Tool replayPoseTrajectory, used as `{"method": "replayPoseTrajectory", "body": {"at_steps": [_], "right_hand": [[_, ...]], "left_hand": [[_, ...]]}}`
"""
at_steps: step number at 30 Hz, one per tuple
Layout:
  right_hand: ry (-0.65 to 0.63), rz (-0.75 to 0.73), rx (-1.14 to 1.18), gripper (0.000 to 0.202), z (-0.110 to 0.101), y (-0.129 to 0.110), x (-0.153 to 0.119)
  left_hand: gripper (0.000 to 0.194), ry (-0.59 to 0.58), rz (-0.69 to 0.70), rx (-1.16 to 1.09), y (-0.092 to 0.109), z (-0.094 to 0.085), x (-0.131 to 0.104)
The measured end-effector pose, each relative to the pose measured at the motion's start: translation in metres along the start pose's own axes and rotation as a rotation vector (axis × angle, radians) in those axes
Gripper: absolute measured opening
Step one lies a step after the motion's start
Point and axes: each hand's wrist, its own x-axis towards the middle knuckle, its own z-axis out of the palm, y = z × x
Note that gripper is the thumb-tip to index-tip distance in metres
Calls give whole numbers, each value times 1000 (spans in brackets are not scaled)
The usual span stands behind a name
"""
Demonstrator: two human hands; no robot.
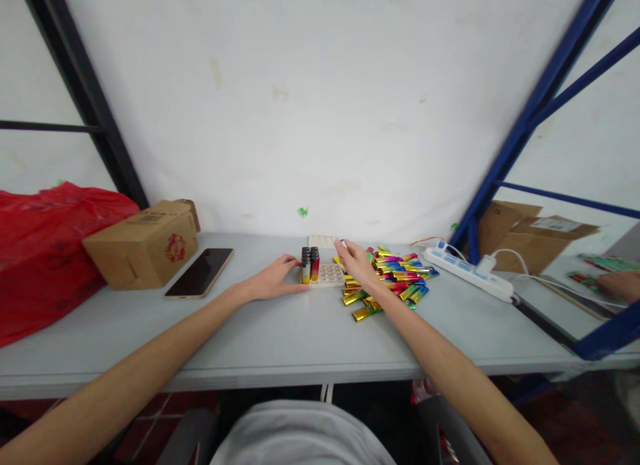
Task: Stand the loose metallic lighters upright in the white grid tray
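Both forearms are stretched forward from the lower corners of the view and angled inward. The left hand is held low with the thumb and fingers spread apart. The right hand is raised slightly, its fingers curled and drawn together toward the thumb. The two hands are kept apart, both wrists left bare.

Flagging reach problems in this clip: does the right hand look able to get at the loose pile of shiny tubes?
Probably yes: the right hand hovers just left of the shiny tubes, its forearm passing over them, and nothing visible stands between.
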Motion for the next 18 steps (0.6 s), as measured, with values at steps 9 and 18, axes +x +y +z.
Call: {"method": "replayPoseTrajectory", "body": {"at_steps": [9,18], "right_hand": [[130,-111,-411,46,3,-3,-4],[-115,-280,-402,40,0,-12,-14]], "left_hand": [[79,-53,33,3,-4,-4,0],[77,-56,60,1,-6,-3,-1]]}}
